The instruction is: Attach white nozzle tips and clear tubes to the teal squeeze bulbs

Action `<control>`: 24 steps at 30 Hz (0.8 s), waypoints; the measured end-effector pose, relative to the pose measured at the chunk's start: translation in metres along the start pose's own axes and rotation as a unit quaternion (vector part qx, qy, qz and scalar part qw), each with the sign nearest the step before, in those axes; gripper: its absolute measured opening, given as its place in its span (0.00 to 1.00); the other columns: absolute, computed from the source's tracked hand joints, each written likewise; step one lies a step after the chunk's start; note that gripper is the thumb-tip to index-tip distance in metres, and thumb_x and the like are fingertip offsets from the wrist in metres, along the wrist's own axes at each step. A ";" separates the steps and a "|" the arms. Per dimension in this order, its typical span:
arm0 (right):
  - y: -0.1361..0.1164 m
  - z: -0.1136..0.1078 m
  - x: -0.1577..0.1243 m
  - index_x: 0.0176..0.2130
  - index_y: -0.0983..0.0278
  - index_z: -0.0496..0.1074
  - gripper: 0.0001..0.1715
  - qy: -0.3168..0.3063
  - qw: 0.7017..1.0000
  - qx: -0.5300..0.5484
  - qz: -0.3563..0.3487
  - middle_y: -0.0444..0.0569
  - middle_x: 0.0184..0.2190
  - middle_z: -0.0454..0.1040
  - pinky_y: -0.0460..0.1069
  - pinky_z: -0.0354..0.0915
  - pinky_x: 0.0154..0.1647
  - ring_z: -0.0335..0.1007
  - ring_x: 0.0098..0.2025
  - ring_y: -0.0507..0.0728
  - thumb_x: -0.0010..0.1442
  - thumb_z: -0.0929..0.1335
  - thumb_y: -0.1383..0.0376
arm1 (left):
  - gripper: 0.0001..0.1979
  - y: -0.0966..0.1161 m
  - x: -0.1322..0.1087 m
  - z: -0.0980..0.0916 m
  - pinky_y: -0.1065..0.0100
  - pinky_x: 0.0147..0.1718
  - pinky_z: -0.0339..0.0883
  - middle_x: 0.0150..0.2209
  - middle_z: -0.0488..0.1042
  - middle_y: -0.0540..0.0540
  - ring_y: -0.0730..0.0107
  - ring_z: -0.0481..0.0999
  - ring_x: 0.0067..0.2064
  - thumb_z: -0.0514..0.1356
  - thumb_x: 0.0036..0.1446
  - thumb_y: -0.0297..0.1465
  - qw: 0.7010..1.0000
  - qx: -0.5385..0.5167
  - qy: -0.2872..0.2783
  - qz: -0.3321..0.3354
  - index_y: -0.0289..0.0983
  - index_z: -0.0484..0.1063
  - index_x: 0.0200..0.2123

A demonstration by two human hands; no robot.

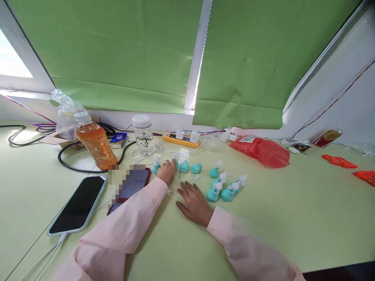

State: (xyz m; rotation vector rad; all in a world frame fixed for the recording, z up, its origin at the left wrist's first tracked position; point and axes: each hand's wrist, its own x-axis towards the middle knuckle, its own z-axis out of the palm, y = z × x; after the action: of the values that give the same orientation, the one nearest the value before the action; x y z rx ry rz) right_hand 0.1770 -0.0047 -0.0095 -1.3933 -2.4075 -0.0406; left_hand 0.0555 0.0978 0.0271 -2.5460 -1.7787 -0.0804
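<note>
Several small teal caps with white pointed tips lie on the pale green table (293,210). My left hand (167,172) reaches forward, its fingers curled over a teal piece (175,160) in the far row. My right hand (193,202) lies flat on the table with fingers spread, holding nothing, just left of a cluster of teal pieces (224,188). A loose white tip (197,177) lies between the hands. More teal caps (190,167) stand beyond my left hand.
Two phones (77,205) (131,186) lie at the left, next to an orange drink bottle (95,142) and a clear jar (142,134). A yellow power strip (181,139) with cables is at the back. A red bag (261,150) and orange parts (340,160) lie right.
</note>
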 end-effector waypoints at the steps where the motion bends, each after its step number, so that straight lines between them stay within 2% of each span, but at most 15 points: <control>1: 0.001 0.002 0.000 0.45 0.67 0.62 0.18 0.009 1.000 0.003 -0.002 0.58 0.48 0.61 0.62 0.52 0.48 0.51 0.52 0.63 0.54 0.60 0.63 | 0.13 -0.001 0.000 0.000 0.68 0.28 0.64 0.37 0.64 0.37 0.62 0.70 0.37 0.44 0.49 0.17 1.000 0.000 -0.002 -0.002 0.31 0.56 0.40; 4: 0.005 0.007 0.001 0.39 0.67 0.66 0.12 0.050 0.998 0.032 -0.020 0.55 0.43 0.67 0.57 0.55 0.48 0.56 0.48 0.60 0.54 0.59 0.70 | 0.15 -0.001 0.000 0.000 0.68 0.28 0.64 0.36 0.65 0.38 0.63 0.71 0.37 0.44 0.49 0.16 1.000 0.002 -0.002 -0.009 0.32 0.55 0.41; 9: 0.009 0.013 0.000 0.34 0.66 0.68 0.14 0.096 0.989 0.102 -0.038 0.52 0.33 0.69 0.52 0.63 0.37 0.60 0.39 0.57 0.52 0.58 0.77 | 0.14 -0.001 -0.001 -0.001 0.67 0.29 0.64 0.35 0.66 0.38 0.62 0.71 0.36 0.44 0.49 0.16 1.000 0.010 -0.003 -0.007 0.31 0.58 0.39; 20: 0.009 0.013 -0.001 0.29 0.66 0.67 0.10 0.107 0.989 0.104 0.011 0.49 0.27 0.66 0.49 0.62 0.32 0.61 0.32 0.55 0.52 0.59 0.75 | 0.13 0.001 -0.003 0.000 0.63 0.29 0.64 0.32 0.69 0.35 0.57 0.71 0.37 0.44 0.51 0.18 1.000 0.014 -0.007 0.025 0.30 0.65 0.36; 24: 0.008 0.014 -0.001 0.32 0.66 0.66 0.09 0.111 0.988 0.103 0.029 0.49 0.27 0.66 0.47 0.62 0.29 0.62 0.29 0.54 0.52 0.60 0.74 | 0.13 0.001 -0.012 -0.005 0.62 0.30 0.63 0.34 0.68 0.35 0.56 0.70 0.38 0.45 0.49 0.17 0.999 0.005 -0.011 0.045 0.30 0.66 0.33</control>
State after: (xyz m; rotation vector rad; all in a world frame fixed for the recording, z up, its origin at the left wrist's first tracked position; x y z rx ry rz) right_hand 0.1807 0.0015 -0.0239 -1.2901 -2.1238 0.0630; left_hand 0.0526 0.0859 0.0315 -2.6268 -1.6641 -0.0401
